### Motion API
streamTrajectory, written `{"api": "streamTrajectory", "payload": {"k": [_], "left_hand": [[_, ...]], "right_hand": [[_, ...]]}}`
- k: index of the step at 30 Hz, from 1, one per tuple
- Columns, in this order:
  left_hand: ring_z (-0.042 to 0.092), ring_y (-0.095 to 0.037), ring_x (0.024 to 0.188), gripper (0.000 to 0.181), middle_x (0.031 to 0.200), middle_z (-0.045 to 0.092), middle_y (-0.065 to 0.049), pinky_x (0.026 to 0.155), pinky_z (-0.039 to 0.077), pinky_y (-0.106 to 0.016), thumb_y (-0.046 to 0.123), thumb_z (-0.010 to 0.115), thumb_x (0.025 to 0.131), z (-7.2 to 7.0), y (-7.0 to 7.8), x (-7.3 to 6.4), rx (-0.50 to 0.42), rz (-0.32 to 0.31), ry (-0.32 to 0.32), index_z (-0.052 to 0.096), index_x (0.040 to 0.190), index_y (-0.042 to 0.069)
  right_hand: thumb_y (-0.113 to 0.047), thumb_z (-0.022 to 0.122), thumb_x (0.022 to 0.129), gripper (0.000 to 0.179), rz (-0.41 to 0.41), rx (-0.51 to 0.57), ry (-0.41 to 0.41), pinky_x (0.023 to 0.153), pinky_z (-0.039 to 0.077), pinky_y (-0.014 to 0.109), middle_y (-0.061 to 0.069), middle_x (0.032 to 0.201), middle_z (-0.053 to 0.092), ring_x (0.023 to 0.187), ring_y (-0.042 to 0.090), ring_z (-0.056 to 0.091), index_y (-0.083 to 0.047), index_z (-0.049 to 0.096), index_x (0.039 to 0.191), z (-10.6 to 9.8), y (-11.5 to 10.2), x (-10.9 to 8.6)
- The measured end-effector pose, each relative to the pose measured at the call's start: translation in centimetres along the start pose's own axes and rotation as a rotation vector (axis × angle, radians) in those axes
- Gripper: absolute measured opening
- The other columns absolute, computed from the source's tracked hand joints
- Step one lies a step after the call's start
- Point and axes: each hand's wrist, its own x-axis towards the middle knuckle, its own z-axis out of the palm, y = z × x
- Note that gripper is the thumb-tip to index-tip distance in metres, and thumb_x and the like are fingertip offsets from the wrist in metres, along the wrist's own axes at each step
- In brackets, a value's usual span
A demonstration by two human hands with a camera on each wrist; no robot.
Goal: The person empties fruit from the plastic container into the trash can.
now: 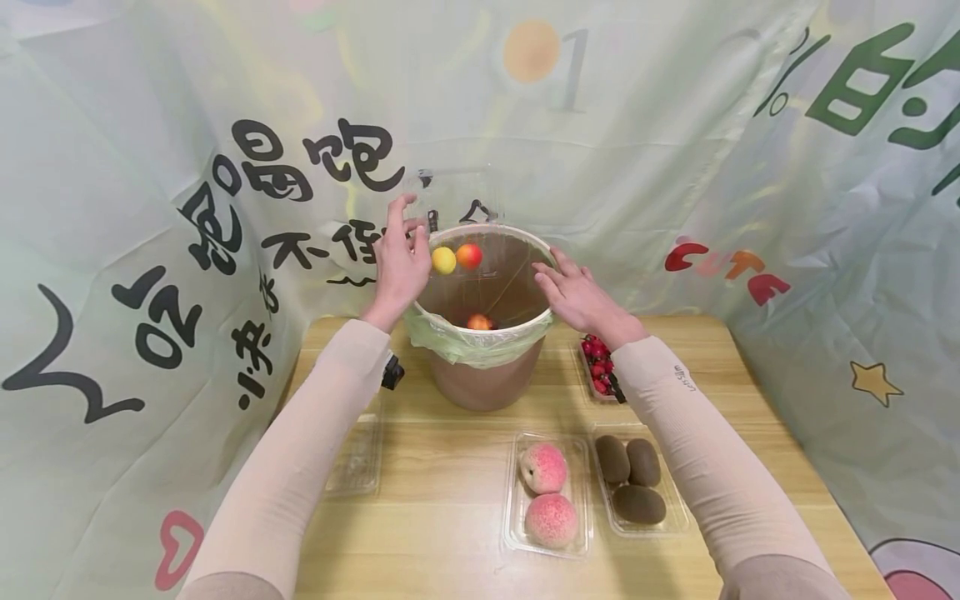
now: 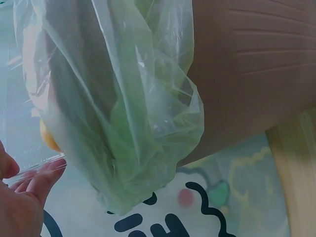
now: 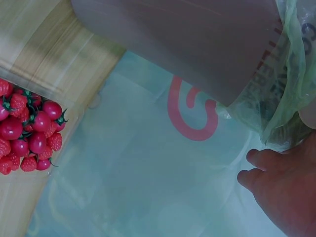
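Observation:
A brown bin (image 1: 487, 379) stands on the table, its white rim lined with a pale green plastic bag (image 1: 480, 350). My left hand (image 1: 402, 265) pinches the edge of a clear plastic container (image 1: 457, 187), tilted up at the bin's far left rim. A yellow fruit (image 1: 443, 260) and a red-orange fruit (image 1: 469, 256) show over the bin's mouth, by the container's lower part; whether they touch it I cannot tell. Inside the bin lies another orange-red fruit (image 1: 480, 322). My right hand (image 1: 581, 300) rests at the bin's right rim, fingers extended, touching the bag's edge.
Right of the bin is a box of cherry tomatoes and raspberries (image 3: 29, 131). Nearer me are a clear tray with two pink peaches (image 1: 551, 521) and one with three kiwis (image 1: 639, 504). A clear container (image 1: 356, 458) lies beside my left forearm. Printed cloth (image 1: 637, 125) encloses the table.

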Motion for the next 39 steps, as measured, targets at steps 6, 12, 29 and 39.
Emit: {"api": "streamTrajectory", "payload": {"k": [6,12,29,39], "left_hand": [[0.078,-0.04,0.103,0.044,0.127,0.072,-0.029,0.084,0.066,-0.047,0.002,0.052,0.105,0.08,0.0,-0.03,-0.011,0.015,0.002,0.045,0.148,0.006],[0.077,-0.041,0.105,0.045,0.127,0.071,-0.031,0.086,0.065,-0.047,0.001,0.052,0.105,0.13,0.09,-0.01,-0.012,0.018,0.005,0.046,0.149,0.007],[0.073,-0.042,0.118,0.044,0.127,0.069,-0.035,0.094,0.063,-0.048,0.0,0.051,0.106,0.24,0.48,-0.06,-0.02,0.07,0.013,0.046,0.148,0.01],[0.074,-0.04,0.116,0.043,0.128,0.07,-0.033,0.096,0.063,-0.046,0.001,0.051,0.106,0.26,0.34,-0.14,0.015,0.087,0.015,0.047,0.148,0.009]], "right_hand": [[-0.051,0.016,0.114,0.068,-0.003,0.003,0.003,0.132,0.002,0.065,0.017,0.179,0.001,0.164,0.041,0.008,-0.012,0.033,0.166,0.02,0.02,0.0],[-0.051,0.015,0.114,0.068,-0.002,-0.002,0.001,0.132,0.003,0.065,0.016,0.179,0.001,0.165,0.04,0.008,-0.012,0.033,0.166,-0.04,-0.02,-0.04],[-0.052,0.014,0.113,0.069,0.004,0.0,-0.002,0.132,0.002,0.064,0.016,0.179,-0.001,0.165,0.04,0.007,-0.012,0.032,0.167,0.03,0.03,-0.07],[-0.053,0.014,0.113,0.069,0.003,-0.003,0.001,0.132,0.003,0.064,0.016,0.179,-0.001,0.165,0.04,0.007,-0.012,0.032,0.167,0.15,0.12,0.0]]}}
